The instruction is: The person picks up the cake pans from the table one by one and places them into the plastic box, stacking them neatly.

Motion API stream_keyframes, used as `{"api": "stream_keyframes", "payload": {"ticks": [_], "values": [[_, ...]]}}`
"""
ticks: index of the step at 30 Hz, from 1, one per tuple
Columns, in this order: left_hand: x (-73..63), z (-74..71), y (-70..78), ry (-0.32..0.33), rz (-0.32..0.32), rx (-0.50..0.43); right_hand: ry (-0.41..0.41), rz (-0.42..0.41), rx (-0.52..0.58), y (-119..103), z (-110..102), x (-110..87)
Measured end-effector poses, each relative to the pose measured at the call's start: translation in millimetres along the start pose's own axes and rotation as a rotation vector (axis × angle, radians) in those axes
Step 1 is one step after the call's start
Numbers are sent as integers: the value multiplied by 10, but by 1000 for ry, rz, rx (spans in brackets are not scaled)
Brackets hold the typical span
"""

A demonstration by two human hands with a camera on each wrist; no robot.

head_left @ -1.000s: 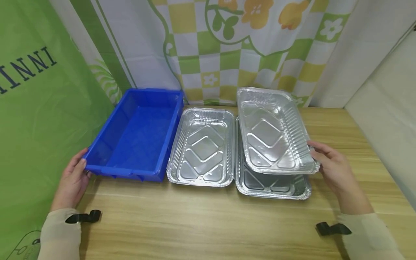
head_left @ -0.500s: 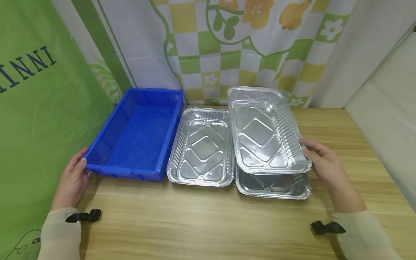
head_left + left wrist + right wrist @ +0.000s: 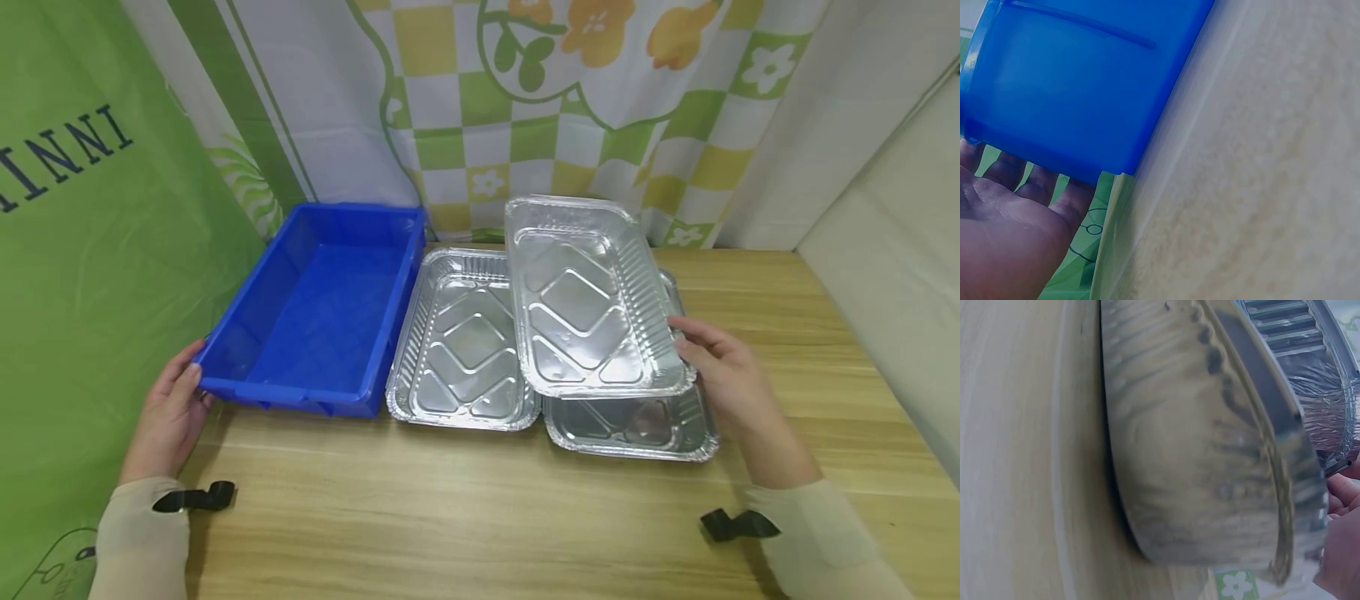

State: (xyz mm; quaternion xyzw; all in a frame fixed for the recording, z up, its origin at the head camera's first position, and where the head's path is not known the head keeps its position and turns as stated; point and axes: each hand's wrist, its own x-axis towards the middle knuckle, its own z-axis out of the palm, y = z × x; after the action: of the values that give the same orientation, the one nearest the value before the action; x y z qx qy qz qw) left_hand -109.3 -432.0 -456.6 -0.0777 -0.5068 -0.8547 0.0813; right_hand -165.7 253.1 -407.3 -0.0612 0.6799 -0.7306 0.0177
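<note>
At the near left corner of the blue plastic bin (image 3: pixel 300 396), my left hand (image 3: pixel 168 412) grips the rim, thumb on top and fingers along the outside. The left wrist view shows those fingers behind the bin wall (image 3: pixel 1085 94). My right hand (image 3: pixel 727 375) pinches the right rim of a foil tray (image 3: pixel 577 300), which is raised and tilted. This tray overlaps a second foil tray (image 3: pixel 465 350) in the middle and covers much of a third foil tray (image 3: pixel 637 429) below it. In the right wrist view the lower tray's side (image 3: pixel 1191 444) fills the foreground.
All this stands on a wooden table (image 3: pixel 450 517). A checked, flowered curtain (image 3: pixel 480 133) hangs right behind the trays. Green cloth (image 3: pixel 90 275) borders the left side, close to my left hand, and a pale wall (image 3: pixel 885 225) stands at the right.
My right hand has carried the raised foil tray leftward, so it now overlaps the middle tray and uncovers more of the lower one's right side. My left hand and the bin have stayed put.
</note>
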Motion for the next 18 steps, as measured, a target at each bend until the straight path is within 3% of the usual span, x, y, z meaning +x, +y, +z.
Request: {"api": "stream_keyframes", "payload": {"ticks": [11,18], "values": [[22,-5,-1,-5,-4,-4,-38,-56,-128,-58,262,64],[-3,-31,-7,-9,-17,20,-67,-70,-40,-30,435,110]]}}
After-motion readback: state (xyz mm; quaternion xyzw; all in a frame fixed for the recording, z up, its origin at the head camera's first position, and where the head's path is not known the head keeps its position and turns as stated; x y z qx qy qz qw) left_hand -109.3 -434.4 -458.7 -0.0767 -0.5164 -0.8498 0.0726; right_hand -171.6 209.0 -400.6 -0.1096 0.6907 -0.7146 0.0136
